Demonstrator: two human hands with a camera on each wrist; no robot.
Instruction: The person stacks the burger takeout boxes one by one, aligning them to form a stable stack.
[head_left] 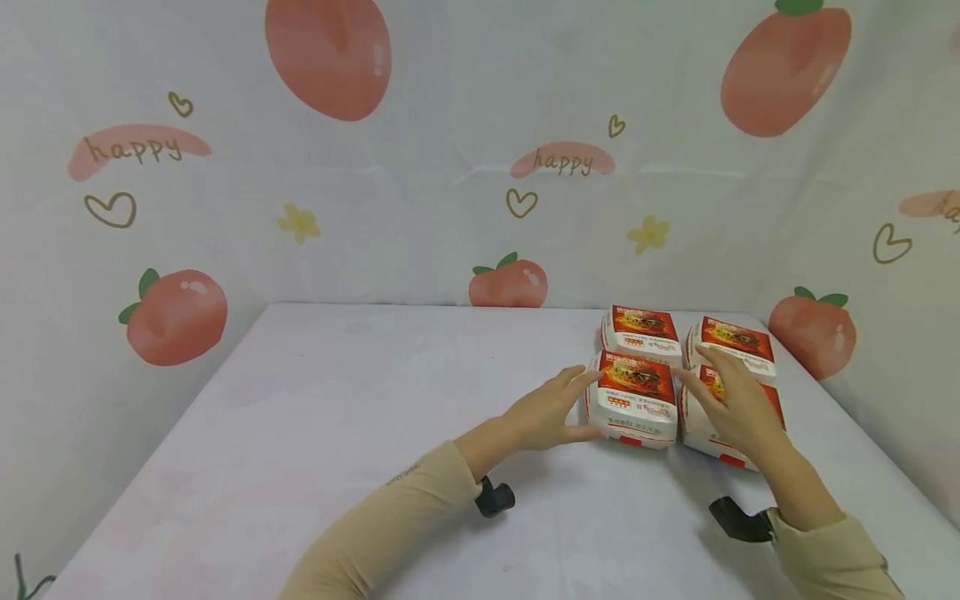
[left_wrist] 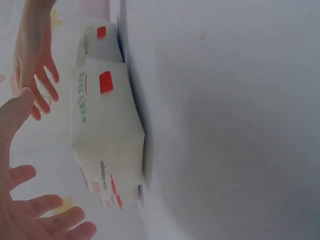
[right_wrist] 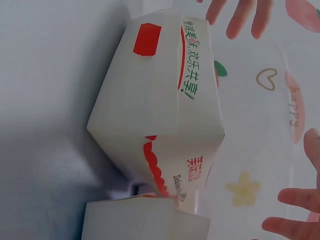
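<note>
A white takeaway food box (head_left: 633, 400) with a red picture label on its lid stands between my two hands. My left hand (head_left: 551, 414) is at its left side, fingers spread and fingertips right at the lid edge. The right hand (head_left: 738, 408) reaches over the box at front right (head_left: 701, 429) and partly hides it, thumb and fingers apart near the first box's right edge. In the left wrist view, the left fingers (left_wrist: 55, 220) look straight and separate beside the box (left_wrist: 107, 120). Spread right fingers (right_wrist: 295, 197) show in the right wrist view, with nothing between them.
Two matching boxes stand close behind, one at back left (head_left: 641, 333) and one at back right (head_left: 738, 337). All rest near the right rear of a white-covered table (head_left: 337, 433). A printed cloth wall (head_left: 405, 208) rises behind. Dark wrist mounts (head_left: 495, 497) hang below the forearms.
</note>
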